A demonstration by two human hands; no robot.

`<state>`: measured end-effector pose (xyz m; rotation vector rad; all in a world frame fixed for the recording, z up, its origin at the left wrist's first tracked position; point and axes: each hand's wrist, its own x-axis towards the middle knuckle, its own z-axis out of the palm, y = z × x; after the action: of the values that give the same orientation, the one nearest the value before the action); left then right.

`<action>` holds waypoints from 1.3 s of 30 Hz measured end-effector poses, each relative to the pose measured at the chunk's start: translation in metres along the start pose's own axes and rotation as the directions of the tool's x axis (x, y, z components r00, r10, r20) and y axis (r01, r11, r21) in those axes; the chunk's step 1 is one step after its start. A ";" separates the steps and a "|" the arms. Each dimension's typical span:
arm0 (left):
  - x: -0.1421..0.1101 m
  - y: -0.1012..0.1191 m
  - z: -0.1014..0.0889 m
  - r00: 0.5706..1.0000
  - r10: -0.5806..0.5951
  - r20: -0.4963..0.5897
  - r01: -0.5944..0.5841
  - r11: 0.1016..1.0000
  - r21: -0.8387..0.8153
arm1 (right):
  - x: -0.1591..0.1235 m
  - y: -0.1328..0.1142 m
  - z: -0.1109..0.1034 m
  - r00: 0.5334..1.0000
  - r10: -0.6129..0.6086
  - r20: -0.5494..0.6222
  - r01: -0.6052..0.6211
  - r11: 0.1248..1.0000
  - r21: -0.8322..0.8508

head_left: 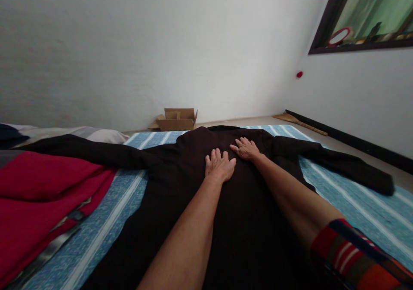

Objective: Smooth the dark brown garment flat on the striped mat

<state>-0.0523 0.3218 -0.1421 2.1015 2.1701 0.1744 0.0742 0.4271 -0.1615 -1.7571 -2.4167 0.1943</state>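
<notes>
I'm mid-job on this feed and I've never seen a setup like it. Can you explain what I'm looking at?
There is no machine here, just a person's two bare hands. The one picture comes from a camera worn on the person's head, looking forward and down past the forearms. The left hand and right hand rest palm down on a dark garment, fingers spread; neither is holding anything up. The garment lies with its long sleeves stretched out to both sides on a blue striped cloth. Red fabric lies to the left, and an open cardboard box sits beyond.
</notes>
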 end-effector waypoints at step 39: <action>0.000 0.000 -0.003 1.000 -0.001 -0.004 0.001 1.000 0.002 | -0.028 0.017 -0.008 0.973 0.182 -0.142 -0.194 0.978 -0.078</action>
<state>-0.0526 0.3217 -0.1391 2.1027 2.1748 0.1765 0.0998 0.4057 -0.1583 -1.9710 -2.1989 -0.0139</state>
